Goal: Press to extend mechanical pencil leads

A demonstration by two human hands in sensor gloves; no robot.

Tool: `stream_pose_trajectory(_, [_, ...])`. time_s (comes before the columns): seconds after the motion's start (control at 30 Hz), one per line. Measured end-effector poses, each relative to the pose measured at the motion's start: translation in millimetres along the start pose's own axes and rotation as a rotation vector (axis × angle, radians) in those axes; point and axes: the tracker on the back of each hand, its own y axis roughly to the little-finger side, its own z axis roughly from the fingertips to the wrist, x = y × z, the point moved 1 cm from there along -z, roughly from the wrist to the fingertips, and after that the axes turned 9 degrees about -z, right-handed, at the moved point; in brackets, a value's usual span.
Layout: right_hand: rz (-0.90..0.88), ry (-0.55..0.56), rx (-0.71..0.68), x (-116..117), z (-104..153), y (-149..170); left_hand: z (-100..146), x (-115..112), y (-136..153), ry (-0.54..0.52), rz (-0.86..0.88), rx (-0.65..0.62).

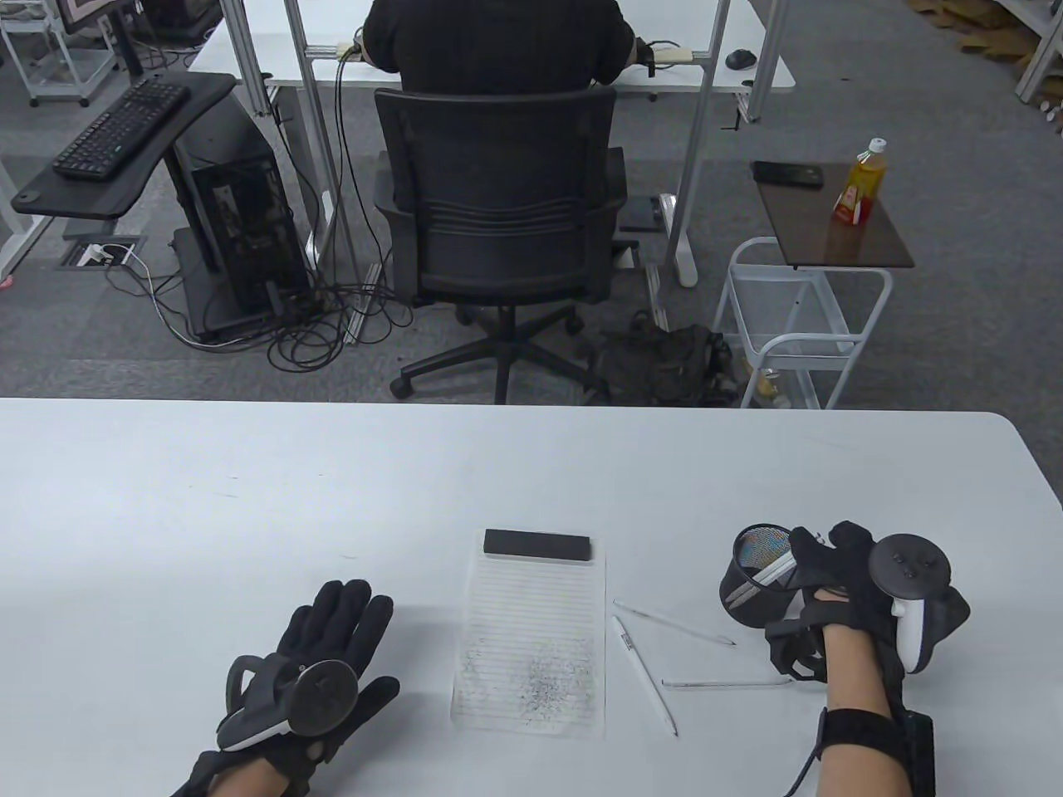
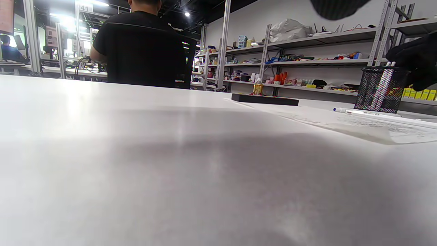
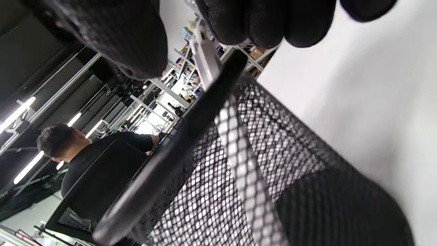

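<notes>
Right hand [image 1: 839, 594] reaches over the far-right mesh pen cup [image 1: 760, 577], fingers closing on a white mechanical pencil [image 1: 776, 571] standing steeply inside; whether the grip is complete cannot be told. Left hand [image 1: 320, 656] lies flat and open on the table [image 1: 249, 498], holding nothing, well apart. Three more pencils [image 1: 644, 668] lie between the notepad [image 1: 531, 643] and the cup, nearer the right hand.

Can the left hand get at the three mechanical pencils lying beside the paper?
Probably yes: the left hand rests flat and holds nothing, and only the flat paper lies between it and the pencils.
</notes>
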Motion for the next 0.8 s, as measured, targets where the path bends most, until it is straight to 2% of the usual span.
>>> stream_pose_trajectory(0.37, [-0.116,0.015,0.060,9,1,12,0,-2,0,0.012,0.000,0.000])
stream_pose_trajectory(0.8, [-0.086,0.037,0.039,11,4,14,-1,-2,-2,0.020,0.000,-0.003])
